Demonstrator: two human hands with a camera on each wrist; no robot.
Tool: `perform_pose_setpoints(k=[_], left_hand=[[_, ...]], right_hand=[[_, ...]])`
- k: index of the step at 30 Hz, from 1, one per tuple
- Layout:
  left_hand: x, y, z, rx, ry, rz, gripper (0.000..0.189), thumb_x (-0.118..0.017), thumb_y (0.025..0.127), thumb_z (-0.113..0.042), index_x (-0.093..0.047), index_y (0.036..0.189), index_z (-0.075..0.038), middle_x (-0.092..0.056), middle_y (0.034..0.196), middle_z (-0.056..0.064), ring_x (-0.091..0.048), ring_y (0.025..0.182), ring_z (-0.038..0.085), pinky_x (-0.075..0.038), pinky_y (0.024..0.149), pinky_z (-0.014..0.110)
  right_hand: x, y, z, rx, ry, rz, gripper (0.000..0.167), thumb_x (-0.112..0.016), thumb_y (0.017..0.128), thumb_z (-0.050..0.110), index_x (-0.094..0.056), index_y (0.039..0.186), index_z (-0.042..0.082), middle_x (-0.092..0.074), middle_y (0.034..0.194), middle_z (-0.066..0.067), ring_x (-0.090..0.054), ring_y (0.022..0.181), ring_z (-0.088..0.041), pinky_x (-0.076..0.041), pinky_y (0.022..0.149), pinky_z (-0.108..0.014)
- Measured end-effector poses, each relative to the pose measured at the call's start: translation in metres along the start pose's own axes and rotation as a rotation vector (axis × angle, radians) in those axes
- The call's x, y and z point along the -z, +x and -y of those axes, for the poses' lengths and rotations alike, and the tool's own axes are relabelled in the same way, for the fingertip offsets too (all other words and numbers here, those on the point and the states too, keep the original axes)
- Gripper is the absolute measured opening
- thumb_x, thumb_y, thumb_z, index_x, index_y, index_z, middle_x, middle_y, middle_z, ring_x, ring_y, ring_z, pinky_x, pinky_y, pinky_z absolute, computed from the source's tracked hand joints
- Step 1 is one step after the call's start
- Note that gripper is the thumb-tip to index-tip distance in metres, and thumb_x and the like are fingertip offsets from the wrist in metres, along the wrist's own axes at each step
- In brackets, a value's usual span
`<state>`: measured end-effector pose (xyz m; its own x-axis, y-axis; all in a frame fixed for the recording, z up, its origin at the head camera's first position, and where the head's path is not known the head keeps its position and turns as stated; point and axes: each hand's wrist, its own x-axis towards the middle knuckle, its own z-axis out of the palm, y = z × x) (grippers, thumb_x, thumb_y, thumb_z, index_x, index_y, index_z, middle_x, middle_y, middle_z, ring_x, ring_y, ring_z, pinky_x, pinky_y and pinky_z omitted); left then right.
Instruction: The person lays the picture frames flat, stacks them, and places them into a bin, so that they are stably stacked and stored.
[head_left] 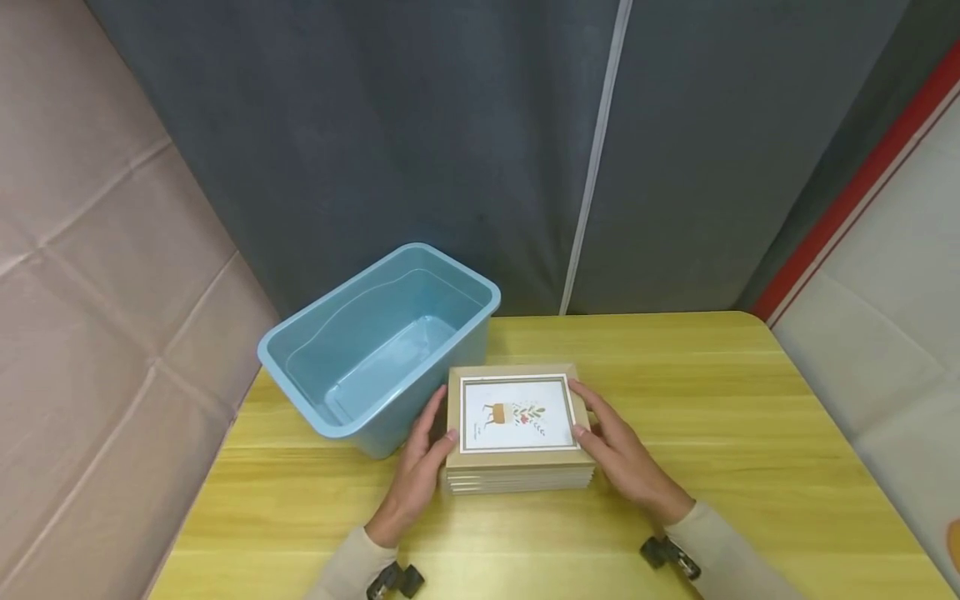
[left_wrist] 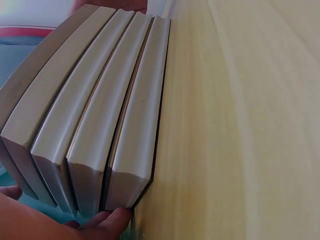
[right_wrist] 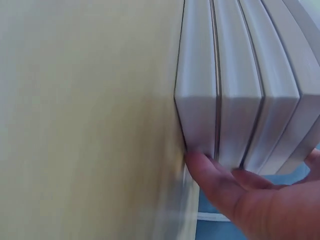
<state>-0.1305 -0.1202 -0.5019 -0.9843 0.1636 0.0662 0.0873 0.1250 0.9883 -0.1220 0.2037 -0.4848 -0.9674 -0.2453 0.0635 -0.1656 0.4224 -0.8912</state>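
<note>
In the head view a neat stack of picture frames point(head_left: 519, 480) lies on the wooden table, several deep. Its top frame point(head_left: 517, 414) has a pale wood border and a print of an orange and white animal with flowers. My left hand point(head_left: 417, 468) holds the stack's left side, thumb at the top frame's edge. On the opposite side my right hand point(head_left: 624, 454) holds it, thumb near the right edge of the print. Both wrist views show light moulded frame edges, with left fingers point(left_wrist: 117, 223) and right fingers point(right_wrist: 215, 186) reaching down to the lowest frame.
A blue plastic tub point(head_left: 322, 427) stands at an angle behind and left of the stack, close to the left hand, with nothing inside. The yellow wooden table point(head_left: 720, 400) ends at a dark grey curtain point(head_left: 375, 142). Pale sheeting hangs on both sides.
</note>
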Motion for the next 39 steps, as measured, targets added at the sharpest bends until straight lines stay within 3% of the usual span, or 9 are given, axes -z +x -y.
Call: perform_pose_setpoints(k=[4,9,12,17,21,24,30,36,39], left_hand=[[-0.001,-0.003,0.003,-0.038,0.022,0.008,0.066,-0.051,0.11,-0.028,-0.024,0.17,-0.029,-0.02,0.176,0.012,-0.024,0.159,0.04,-0.014,0.127,0.068],[0.001,-0.007,0.008,-0.079,0.044,0.042,0.061,-0.047,0.112,-0.024,-0.026,0.17,-0.028,-0.026,0.171,0.014,-0.045,0.145,0.04,-0.039,0.118,0.039],[0.002,-0.007,0.008,-0.109,0.031,0.062,0.059,-0.045,0.113,-0.021,-0.027,0.169,-0.03,-0.026,0.173,0.011,-0.038,0.15,0.039,-0.034,0.119,0.028],[0.002,-0.009,0.005,-0.095,-0.032,0.106,0.059,-0.042,0.113,-0.022,-0.025,0.169,-0.034,-0.02,0.175,0.005,-0.03,0.157,0.035,-0.027,0.121,0.022],[0.0,-0.013,-0.002,-0.055,-0.061,0.12,0.059,-0.042,0.113,-0.025,-0.025,0.169,-0.036,-0.016,0.177,0.004,-0.018,0.162,0.032,-0.019,0.13,0.044],[-0.002,-0.015,-0.009,-0.039,-0.051,0.119,0.06,-0.044,0.113,-0.026,-0.025,0.169,-0.035,-0.017,0.176,0.007,-0.016,0.161,0.036,-0.014,0.126,0.064],[-0.006,-0.021,-0.029,-0.032,-0.017,0.116,0.061,-0.043,0.113,-0.026,-0.023,0.17,-0.033,-0.021,0.171,0.012,-0.037,0.142,0.044,-0.038,0.111,0.054],[-0.008,-0.027,-0.059,-0.043,-0.024,0.109,0.061,-0.041,0.113,-0.026,-0.02,0.17,-0.035,-0.018,0.172,0.012,-0.029,0.147,0.044,-0.033,0.113,0.06],[-0.009,-0.029,-0.076,-0.043,-0.034,0.092,0.062,-0.043,0.113,-0.026,-0.02,0.17,-0.036,-0.018,0.171,0.012,-0.03,0.143,0.043,-0.036,0.109,0.056]], right_hand=[[-0.004,-0.004,0.0,0.01,0.006,-0.033,0.062,-0.049,0.113,0.026,-0.023,0.168,0.038,-0.035,0.168,-0.017,-0.064,0.112,-0.029,-0.055,0.091,-0.042],[-0.008,-0.01,0.001,-0.002,0.049,-0.06,0.062,-0.045,0.113,0.019,-0.024,0.169,0.034,-0.029,0.172,-0.016,-0.061,0.115,-0.03,-0.053,0.094,-0.043],[-0.009,-0.011,0.002,0.001,0.064,-0.073,0.062,-0.045,0.112,0.017,-0.025,0.169,0.032,-0.03,0.171,-0.017,-0.06,0.111,-0.027,-0.053,0.091,-0.038],[-0.008,-0.013,0.006,-0.014,0.076,-0.091,0.062,-0.047,0.111,0.018,-0.027,0.168,0.035,-0.04,0.159,-0.015,-0.057,0.103,-0.026,-0.051,0.084,-0.033],[-0.004,-0.016,0.01,-0.022,0.072,-0.086,0.063,-0.049,0.111,0.019,-0.028,0.168,0.037,-0.046,0.15,-0.012,-0.053,0.099,-0.026,-0.048,0.08,-0.033],[0.001,-0.02,0.015,-0.011,0.063,-0.083,0.065,-0.05,0.11,0.018,-0.028,0.168,0.037,-0.048,0.144,-0.012,-0.052,0.095,-0.022,-0.048,0.077,-0.032],[0.015,-0.022,0.027,0.045,0.018,-0.093,0.066,-0.05,0.109,0.013,-0.03,0.168,0.034,-0.046,0.153,-0.011,-0.054,0.093,-0.019,-0.048,0.075,-0.03],[0.031,-0.018,0.044,0.071,0.033,-0.067,0.064,-0.048,0.109,0.012,-0.03,0.168,0.029,-0.048,0.153,-0.018,-0.061,0.1,-0.014,-0.052,0.08,-0.029],[0.04,-0.013,0.056,0.092,0.052,-0.053,0.063,-0.047,0.109,0.013,-0.031,0.168,0.028,-0.047,0.152,-0.019,-0.062,0.106,-0.013,-0.054,0.084,-0.029]])
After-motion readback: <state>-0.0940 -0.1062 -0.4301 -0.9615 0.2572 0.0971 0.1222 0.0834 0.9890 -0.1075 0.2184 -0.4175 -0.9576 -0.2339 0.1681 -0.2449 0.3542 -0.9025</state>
